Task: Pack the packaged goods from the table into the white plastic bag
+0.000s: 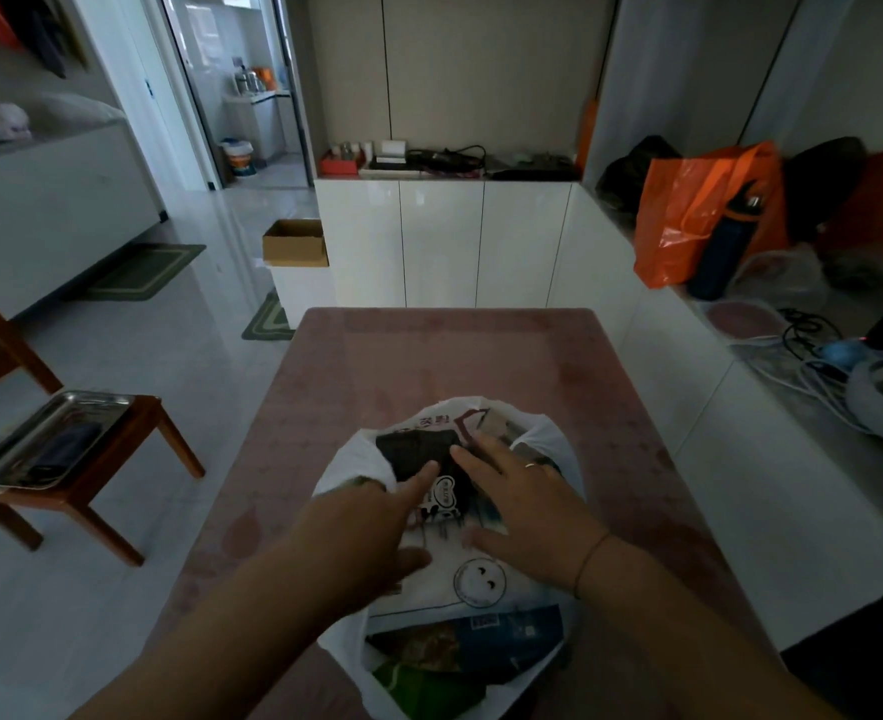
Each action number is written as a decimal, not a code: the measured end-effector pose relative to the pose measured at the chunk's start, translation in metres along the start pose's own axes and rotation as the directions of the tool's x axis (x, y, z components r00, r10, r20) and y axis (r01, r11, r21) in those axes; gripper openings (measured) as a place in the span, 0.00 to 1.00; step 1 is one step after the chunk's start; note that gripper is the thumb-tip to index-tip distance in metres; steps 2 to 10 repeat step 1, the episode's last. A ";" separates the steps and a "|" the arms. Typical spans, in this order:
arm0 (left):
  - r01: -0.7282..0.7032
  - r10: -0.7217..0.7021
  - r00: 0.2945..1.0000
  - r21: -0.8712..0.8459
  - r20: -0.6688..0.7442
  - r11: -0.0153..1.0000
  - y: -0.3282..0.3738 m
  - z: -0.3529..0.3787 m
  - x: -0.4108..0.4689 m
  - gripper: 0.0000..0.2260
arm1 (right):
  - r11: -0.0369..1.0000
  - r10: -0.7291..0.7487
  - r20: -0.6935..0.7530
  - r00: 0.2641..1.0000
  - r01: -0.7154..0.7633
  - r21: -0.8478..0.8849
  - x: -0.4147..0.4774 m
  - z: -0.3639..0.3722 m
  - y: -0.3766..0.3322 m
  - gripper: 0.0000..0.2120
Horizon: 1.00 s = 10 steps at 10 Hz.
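Note:
The white plastic bag (431,597), printed with a smiley face, lies on the pink table (429,356) right in front of me. A dark package (413,449) sticks out of its far mouth. Blue and green packets (481,646) show through the bag's near end. My left hand (371,522) grips the left rim of the bag's mouth, index finger pointing at the dark package. Fingers spread, my right hand (527,501) rests flat on top of the dark package and the bag, gripping nothing.
A wooden stool (117,459) carrying a metal tray (49,439) stands left of the table. White cabinets (439,241) run behind and along the right, where an orange bag (688,210), a dark bottle (725,246) and cables (813,350) sit. A cardboard box (293,241) is on the floor.

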<state>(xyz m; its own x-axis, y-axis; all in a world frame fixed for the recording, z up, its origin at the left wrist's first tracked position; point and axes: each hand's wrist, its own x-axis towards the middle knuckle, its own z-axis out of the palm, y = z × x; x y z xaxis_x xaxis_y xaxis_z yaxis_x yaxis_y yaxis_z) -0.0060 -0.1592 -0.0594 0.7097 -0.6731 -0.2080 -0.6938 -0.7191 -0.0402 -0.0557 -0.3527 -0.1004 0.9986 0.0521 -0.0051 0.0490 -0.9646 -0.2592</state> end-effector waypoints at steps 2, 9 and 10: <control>0.099 -0.096 0.956 -0.003 -0.276 0.995 -0.002 -0.034 -0.012 0.26 | 0.996 0.045 -0.103 0.994 -0.053 -0.068 -0.010 -0.019 -0.001 0.37; 0.099 -0.096 0.956 -0.003 -0.276 0.995 -0.002 -0.034 -0.012 0.26 | 0.996 0.045 -0.103 0.994 -0.053 -0.068 -0.010 -0.019 -0.001 0.37; 0.099 -0.096 0.956 -0.003 -0.276 0.995 -0.002 -0.034 -0.012 0.26 | 0.996 0.045 -0.103 0.994 -0.053 -0.068 -0.010 -0.019 -0.001 0.37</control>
